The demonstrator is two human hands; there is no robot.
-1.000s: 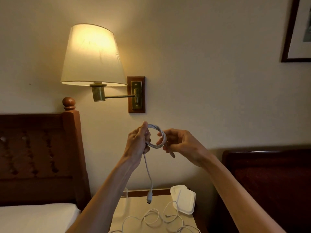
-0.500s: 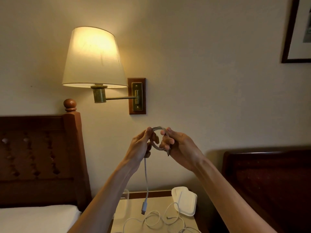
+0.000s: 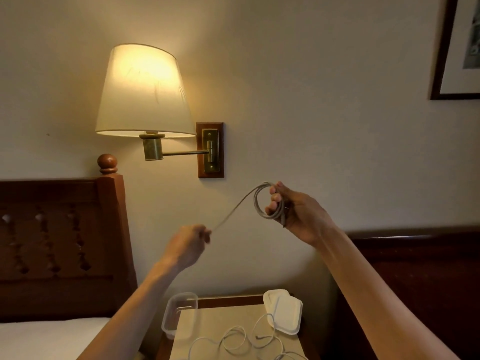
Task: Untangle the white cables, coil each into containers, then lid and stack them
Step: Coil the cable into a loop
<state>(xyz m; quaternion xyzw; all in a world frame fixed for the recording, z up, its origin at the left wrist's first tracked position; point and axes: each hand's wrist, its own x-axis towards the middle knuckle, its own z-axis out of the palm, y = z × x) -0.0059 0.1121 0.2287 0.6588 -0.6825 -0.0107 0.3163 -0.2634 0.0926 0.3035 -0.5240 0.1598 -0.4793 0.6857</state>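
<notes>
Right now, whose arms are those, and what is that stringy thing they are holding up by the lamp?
Those arms belong to a person wearing a camera on their head, so you see what they see. The right hand grips a white cable wound into a small coil, and the left hand pinches the cable's loose end, stretched between them. Below is a bedside table. On it lie a clear container, white lids, and another loose cable, not yet coiled. The wall lamp is lit.
</notes>
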